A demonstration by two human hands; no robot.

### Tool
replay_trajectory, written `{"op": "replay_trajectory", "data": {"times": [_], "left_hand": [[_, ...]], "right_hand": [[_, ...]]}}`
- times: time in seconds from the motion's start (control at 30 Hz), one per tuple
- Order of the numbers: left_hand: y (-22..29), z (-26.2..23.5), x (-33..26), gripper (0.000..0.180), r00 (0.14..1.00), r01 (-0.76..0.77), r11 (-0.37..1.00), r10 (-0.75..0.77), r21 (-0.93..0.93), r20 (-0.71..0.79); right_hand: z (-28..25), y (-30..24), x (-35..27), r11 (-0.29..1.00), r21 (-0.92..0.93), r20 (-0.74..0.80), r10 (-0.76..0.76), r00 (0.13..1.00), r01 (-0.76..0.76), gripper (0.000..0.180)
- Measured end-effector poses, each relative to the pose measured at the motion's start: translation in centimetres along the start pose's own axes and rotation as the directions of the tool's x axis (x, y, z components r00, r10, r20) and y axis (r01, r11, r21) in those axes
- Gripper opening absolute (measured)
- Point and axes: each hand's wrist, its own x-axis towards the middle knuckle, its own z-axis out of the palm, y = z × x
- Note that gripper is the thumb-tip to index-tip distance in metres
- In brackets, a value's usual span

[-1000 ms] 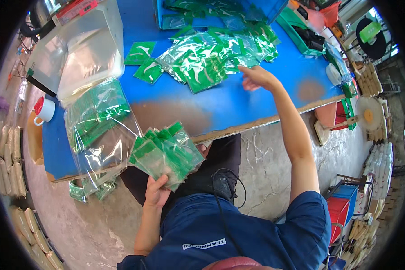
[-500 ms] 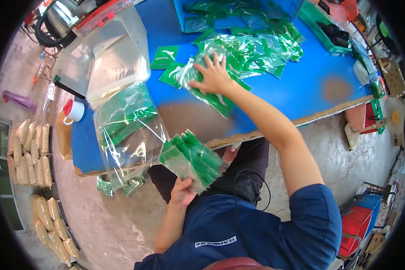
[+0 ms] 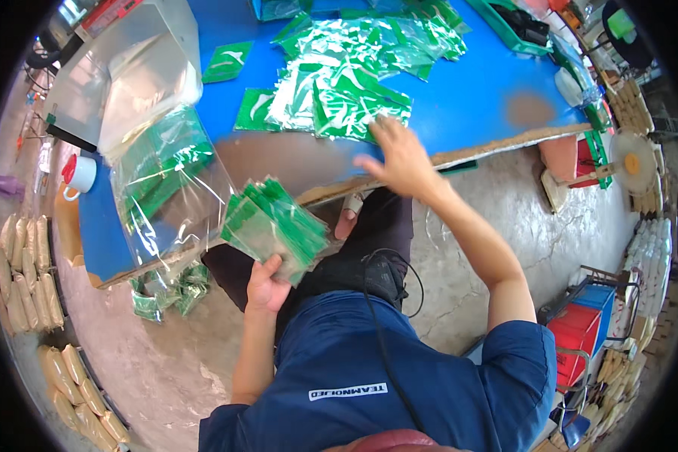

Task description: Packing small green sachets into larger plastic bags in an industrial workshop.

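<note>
Left hand (image 3: 266, 286): fingers clamped on the lower edge of a fanned stack of flat green-and-clear plastic sachets (image 3: 273, 224), held over the lap just below the blue worktable's worn edge (image 3: 459, 154); long axis runs lower-left to upper-right. Right hand (image 3: 398, 154): fingers spread, holding nothing, at the table edge just below a loose heap of matching green sachets (image 3: 339, 90). Large clear plastic bag of green sachets (image 3: 166, 173) hangs over the table's left edge.
</note>
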Motion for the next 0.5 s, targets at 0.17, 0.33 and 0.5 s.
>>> {"op": "replay_trajectory", "data": {"times": [0.17,0.33,0.5], "left_hand": [[0.2,-0.2,0.7,0.063,0.995,0.03,0.999,-0.029,-0.015,0.096],[-1.0,-0.3,1.3,0.067,0.933,0.184,0.958,-0.1,-0.22,0.345],[-1.7,4.9,1.5,0.067,0.963,0.085,0.965,-0.015,-0.25,0.271]], "right_hand": [[0.5,-1.3,-6.6,0.981,0.066,-0.07,-0.177,0.982,0.182,0.066],[0.1,-6.6,-5.1,0.225,0.974,-0.127,0.651,0.749,-0.03,0.03],[0.9,-12.1,-4.6,0.184,0.884,0.345,0.366,0.865,-0.43,0.037]]}}
